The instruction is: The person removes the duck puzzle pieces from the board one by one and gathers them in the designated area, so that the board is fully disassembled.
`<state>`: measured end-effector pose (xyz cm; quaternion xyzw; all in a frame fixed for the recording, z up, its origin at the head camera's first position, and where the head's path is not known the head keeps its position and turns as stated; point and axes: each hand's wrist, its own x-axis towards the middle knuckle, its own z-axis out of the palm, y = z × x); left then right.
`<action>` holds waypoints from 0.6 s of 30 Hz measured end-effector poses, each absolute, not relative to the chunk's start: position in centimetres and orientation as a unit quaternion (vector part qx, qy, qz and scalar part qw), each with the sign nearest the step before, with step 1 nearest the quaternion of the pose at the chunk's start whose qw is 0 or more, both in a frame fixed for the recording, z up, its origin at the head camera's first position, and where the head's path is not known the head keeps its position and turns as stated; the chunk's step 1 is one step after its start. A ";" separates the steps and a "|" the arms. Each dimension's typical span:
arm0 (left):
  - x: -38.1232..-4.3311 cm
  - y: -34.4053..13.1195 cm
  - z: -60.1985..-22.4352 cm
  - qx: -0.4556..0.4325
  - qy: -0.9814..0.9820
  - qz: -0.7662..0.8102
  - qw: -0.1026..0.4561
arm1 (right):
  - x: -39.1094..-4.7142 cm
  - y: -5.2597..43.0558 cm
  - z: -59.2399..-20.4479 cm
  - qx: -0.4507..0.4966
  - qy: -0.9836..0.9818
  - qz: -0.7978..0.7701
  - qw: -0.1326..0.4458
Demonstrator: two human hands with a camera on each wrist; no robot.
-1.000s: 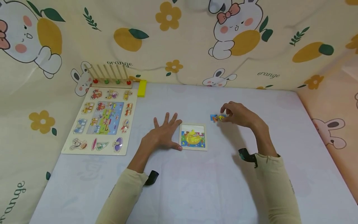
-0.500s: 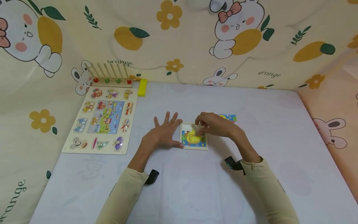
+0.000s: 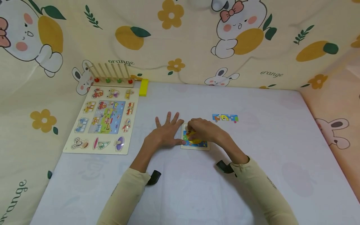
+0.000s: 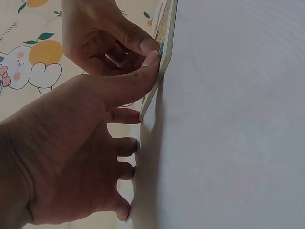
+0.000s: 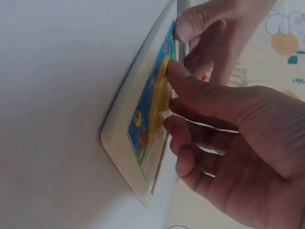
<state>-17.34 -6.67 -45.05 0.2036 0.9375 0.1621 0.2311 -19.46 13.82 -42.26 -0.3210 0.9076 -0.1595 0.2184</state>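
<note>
A small jigsaw puzzle in a pale wooden frame (image 3: pixel 197 148) lies on the table, with a yellow duck on blue in its picture. My left hand (image 3: pixel 163 134) is spread flat beside it, thumb and index finger against the frame's left edge. My right hand (image 3: pixel 207 129) is over the upper left of the puzzle, fingers curled together. In the right wrist view its thumb (image 5: pixel 178 71) is at the yellow part; the puzzle piece it pinches is mostly hidden by the fingers. Loose puzzle pieces (image 3: pixel 225 117) lie in a row behind and to the right.
A large vehicle-picture peg board (image 3: pixel 129 125) lies at the left. Behind it stand a wooden rack (image 3: pixel 113 82) with upright rods and red and green beads, and a yellow block (image 3: pixel 143 87). A printed cloth (image 3: pixel 180 43) hangs at the back.
My right hand has come left from the loose pieces to the framed puzzle, ending at its upper left. The loose row is uncovered now. My left hand stays in place.
</note>
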 end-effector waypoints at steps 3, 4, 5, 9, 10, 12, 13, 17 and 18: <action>-17.4 -6.7 -45.1 0.205 0.938 0.162 0.230 | -19.4 13.7 -42.3 -0.319 0.907 -0.165 0.219; -17.4 -6.7 -45.1 0.205 0.938 0.162 0.229 | -19.4 13.7 -42.4 -0.319 0.907 -0.166 0.219; -17.4 -6.7 -45.1 0.205 0.937 0.162 0.230 | -19.4 13.7 -42.4 -0.318 0.907 -0.168 0.219; -17.4 -6.7 -45.1 0.201 0.938 0.160 0.233 | -19.4 13.6 -42.5 -0.317 0.908 -0.173 0.212; -17.3 -6.6 -45.1 0.200 0.938 0.161 0.234 | -19.4 13.6 -42.5 -0.317 0.909 -0.175 0.208; -17.3 -6.6 -45.1 0.198 0.938 0.161 0.234 | -19.3 13.6 -42.5 -0.318 0.908 -0.182 0.201; -17.3 -6.6 -45.1 0.198 0.938 0.160 0.233 | -19.3 13.6 -42.5 -0.320 0.907 -0.187 0.198; -17.4 -6.6 -45.1 0.199 0.938 0.162 0.234 | -19.4 13.7 -42.3 -0.333 0.900 -0.206 0.193; -17.4 -6.6 -45.1 0.199 0.938 0.161 0.234 | -19.4 13.7 -42.2 -0.336 0.897 -0.212 0.193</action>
